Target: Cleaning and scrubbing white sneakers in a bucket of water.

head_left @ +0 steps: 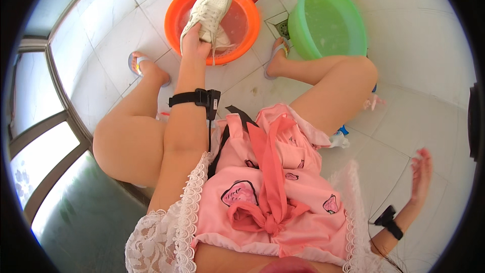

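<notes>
White leather-look shoe (209, 10), toe pointing away from the person, is held over the orange basin (171, 20), which stands on the tiled floor (118, 28) with cloudy water in it. The left hand (193, 43) is clamped on the shoe at its heel end, some of the fingers hidden by the upper; the right hand (421, 174) is well apart, out to the side above the tiles, fingers stretched and nothing seen in it. Beneath the shoe lies a pale item (222, 40), perhaps a second shoe; whether the two touch, I cannot tell. A loose lace (213, 53) hangs down past the basin's near rim. The step in hand looks to be keeping the shoe up over the water, and it is best done with a firm grip at the heel, since a wet upper could slip. Holding it well within the rim should let drips fall back into the basin rather than onto the floor, and tucking the lace in would help too. Bringing the free hand under the toe would steady the weight. The green basin (297, 35), also with water, stands to the right, so any sideways swing calls for care.
</notes>
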Demonstrator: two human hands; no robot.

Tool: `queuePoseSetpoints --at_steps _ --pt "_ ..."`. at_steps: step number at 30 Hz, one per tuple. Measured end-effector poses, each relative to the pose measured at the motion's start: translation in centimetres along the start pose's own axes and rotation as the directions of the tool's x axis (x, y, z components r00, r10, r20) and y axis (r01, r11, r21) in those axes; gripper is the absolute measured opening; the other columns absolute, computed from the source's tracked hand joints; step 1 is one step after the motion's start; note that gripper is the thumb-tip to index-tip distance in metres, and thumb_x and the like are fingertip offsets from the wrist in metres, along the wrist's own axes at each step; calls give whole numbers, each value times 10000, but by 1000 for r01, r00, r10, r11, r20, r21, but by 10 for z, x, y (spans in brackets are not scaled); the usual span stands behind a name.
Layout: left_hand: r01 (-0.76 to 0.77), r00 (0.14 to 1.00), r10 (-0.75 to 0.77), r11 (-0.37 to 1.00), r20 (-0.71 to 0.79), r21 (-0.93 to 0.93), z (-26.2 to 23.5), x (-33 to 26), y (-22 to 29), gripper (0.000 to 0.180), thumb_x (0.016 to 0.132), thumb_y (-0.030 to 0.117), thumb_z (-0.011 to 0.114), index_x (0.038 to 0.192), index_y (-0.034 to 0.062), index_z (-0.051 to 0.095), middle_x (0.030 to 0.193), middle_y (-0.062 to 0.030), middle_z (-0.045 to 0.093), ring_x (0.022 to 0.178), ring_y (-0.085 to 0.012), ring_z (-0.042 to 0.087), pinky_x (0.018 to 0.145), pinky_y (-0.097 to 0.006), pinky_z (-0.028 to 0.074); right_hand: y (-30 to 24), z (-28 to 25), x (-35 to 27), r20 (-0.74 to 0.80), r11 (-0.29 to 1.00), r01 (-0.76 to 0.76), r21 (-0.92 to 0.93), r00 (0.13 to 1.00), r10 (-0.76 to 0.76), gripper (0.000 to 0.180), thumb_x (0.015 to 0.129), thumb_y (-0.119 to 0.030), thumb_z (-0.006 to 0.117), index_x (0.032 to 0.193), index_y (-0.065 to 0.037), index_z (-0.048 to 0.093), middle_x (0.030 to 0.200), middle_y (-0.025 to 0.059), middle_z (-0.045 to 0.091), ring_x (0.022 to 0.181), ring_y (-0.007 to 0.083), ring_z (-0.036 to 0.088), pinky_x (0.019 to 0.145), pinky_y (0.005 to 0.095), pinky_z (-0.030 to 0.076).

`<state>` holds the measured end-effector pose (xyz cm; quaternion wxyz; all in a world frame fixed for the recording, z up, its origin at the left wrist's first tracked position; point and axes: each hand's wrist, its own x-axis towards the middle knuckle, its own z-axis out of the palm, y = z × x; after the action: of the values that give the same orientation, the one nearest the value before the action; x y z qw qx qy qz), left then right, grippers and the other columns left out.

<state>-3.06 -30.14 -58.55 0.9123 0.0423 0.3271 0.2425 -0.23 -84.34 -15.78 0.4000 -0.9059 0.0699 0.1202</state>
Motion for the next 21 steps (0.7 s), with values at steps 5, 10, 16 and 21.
queuePoseSetpoints --at_steps 5,10,16,21 --pt "20 1000 -20 997 1 77 9 -3 1 339 932 98 326 1247 -25 348 1250 -164 432 1112 -305 476 916 -423 439 151 26 -47 -16 905 -339 257 935 355 331 897 -231 507 1193 -89 469 1113 39 535 900 129 539 803 277 427" --pt "26 996 -31 998 83 57 2 11 4 332 912 42 344 1235 -32 358 1210 -179 463 1061 -307 513 849 -411 479 207 48 -110 148 802 -494 337 869 473 342 904 -226 493 1211 -81 453 1118 59 537 936 155 551 794 290 443" --pt "65 985 -70 997 159 37 -3 30 4 311 915 71 346 1214 -4 384 1192 -168 478 1026 -328 523 820 -446 477 176 -39 -216 -88 808 -589 0 805 587 408 883 -265 528 1231 -70 442 1126 78 541 930 172 558 782 292 457" --pt "81 988 -87 995 125 52 -11 30 4 320 917 66 343 1230 3 358 1207 -157 465 1081 -329 496 836 -457 475 -51 -42 -190 -220 805 -220 -551 969 114 379 924 -260 434 1220 -24 454 1121 83 516 995 162 493 926 304 380"
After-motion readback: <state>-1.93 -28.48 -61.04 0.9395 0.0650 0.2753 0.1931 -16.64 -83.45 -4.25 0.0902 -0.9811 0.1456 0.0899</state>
